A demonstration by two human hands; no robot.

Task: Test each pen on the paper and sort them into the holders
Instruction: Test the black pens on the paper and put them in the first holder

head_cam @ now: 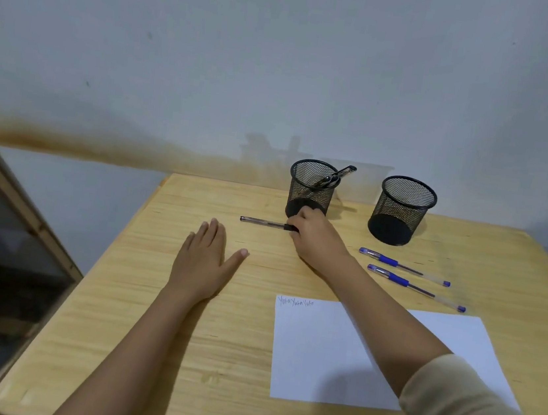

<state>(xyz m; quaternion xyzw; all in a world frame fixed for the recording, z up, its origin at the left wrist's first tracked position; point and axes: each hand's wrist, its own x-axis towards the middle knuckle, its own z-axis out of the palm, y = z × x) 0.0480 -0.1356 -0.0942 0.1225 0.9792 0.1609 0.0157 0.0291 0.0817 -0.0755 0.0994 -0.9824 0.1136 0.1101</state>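
Note:
A black pen point(261, 221) lies flat on the wooden table point(156, 313), pointing left. My right hand point(317, 238) is closed around its right end, just in front of the left mesh holder point(312, 188). That holder has pens leaning in it. The right mesh holder point(401, 209) looks empty. Two blue pens point(403, 266) point(415, 287) lie side by side to the right of my hand. A white paper point(316, 357) with small writing at its top left corner lies near me under my right forearm. My left hand point(204, 261) rests flat and open on the table.
The table's back edge meets a pale wall. A wooden-framed object point(2, 243) with a dark panel stands past the table's left edge.

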